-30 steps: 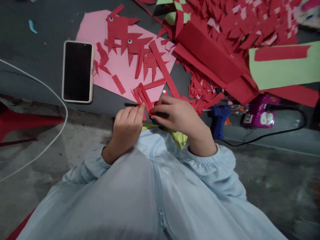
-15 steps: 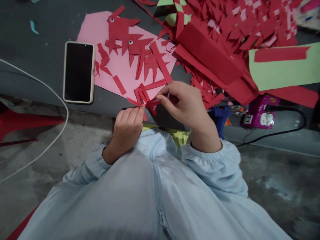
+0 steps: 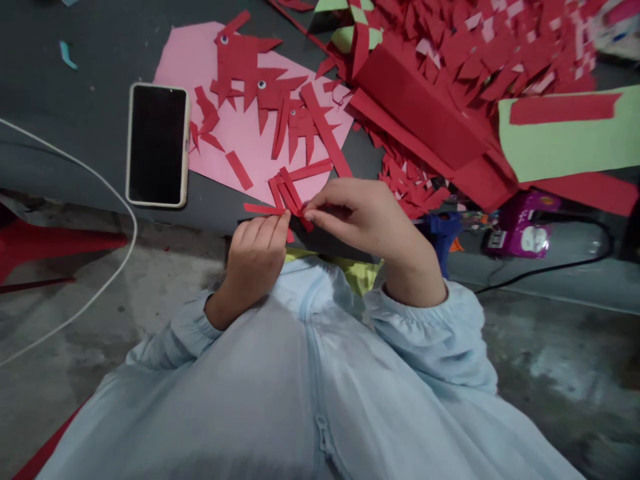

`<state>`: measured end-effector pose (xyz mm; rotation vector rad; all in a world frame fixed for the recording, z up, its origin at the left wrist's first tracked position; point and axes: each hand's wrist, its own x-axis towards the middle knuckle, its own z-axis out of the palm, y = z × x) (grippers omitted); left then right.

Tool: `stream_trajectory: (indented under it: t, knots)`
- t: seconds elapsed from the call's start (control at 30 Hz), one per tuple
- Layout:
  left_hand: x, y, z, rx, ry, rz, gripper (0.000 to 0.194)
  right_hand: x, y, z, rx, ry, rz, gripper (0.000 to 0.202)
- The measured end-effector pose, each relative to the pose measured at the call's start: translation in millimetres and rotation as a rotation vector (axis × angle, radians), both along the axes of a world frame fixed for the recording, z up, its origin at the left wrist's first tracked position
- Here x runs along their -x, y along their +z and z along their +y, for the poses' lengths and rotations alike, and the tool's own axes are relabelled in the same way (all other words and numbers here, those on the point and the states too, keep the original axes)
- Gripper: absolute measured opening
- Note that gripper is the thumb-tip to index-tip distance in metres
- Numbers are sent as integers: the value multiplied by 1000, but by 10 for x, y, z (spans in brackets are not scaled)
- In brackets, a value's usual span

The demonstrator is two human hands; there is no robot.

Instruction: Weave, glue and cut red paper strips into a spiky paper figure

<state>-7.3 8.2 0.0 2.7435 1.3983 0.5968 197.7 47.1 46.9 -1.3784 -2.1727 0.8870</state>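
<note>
Near the table's front edge, my left hand is closed on a red paper strip that sticks out to the left above its fingers. My right hand pinches at the right end of the red paper, its thumb and forefinger close to the left fingertips. Just beyond the fingers lie several loose red strips. They rest partly on a pink paper sheet. Red paper fish shapes with stick-on eyes lie on that sheet.
A phone lies left of the pink sheet, with a white cable further left. Folded red paper, a heap of woven red pieces and green paper fill the right. A blue glue gun and purple box are at the front right.
My right hand has moved slightly left and down, closer to my left hand. The red strip now extends further left above my left fingers. My left hand has barely moved.
</note>
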Motion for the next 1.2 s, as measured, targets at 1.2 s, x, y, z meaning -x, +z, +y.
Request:
stream_trajectory:
  t: [1.2]
  knots:
    - [-8, 3, 6, 41, 4, 48, 41, 117, -190, 279, 254, -345, -55, 9]
